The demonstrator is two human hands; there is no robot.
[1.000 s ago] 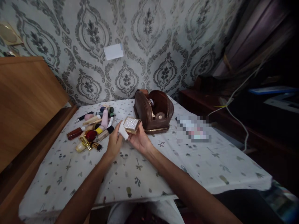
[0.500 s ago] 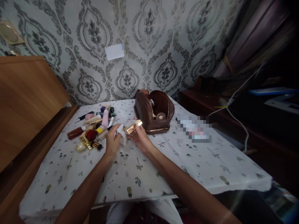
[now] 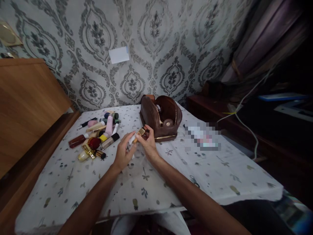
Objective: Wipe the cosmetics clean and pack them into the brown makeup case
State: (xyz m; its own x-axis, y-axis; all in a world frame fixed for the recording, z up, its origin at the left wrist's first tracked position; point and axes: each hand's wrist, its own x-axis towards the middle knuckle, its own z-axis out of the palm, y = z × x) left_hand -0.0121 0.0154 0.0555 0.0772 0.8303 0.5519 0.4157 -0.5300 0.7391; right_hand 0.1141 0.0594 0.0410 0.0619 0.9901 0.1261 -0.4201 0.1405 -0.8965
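In front of the brown bag, my right hand point(image 3: 150, 146) is closed around a small bottle point(image 3: 141, 132) with a shiny gold end and an amber tint. My left hand point(image 3: 124, 152) pinches a white tissue point(image 3: 132, 140) and presses it against the bottle's left side. Fingers hide much of both. Just behind stands the brown leather cosmetic bag point(image 3: 165, 133), unzipped, its flap raised and a few small items inside. To the left of my left hand lies a foundation-like tube with a black cap point(image 3: 110, 141).
A pile of cosmetics lies at the table's left, with a red-brown bottle point(image 3: 76, 141), a pink tube point(image 3: 109, 124), a round red item point(image 3: 94, 143) and a gold piece point(image 3: 90, 151). A blurred-out flat object point(image 3: 201, 137) lies right. A wooden panel point(image 3: 29, 107) borders the left.
The bottle has been turned in my right hand, so its gold end now points up and right. My left hand has moved right with the tissue, closer to the bottle.
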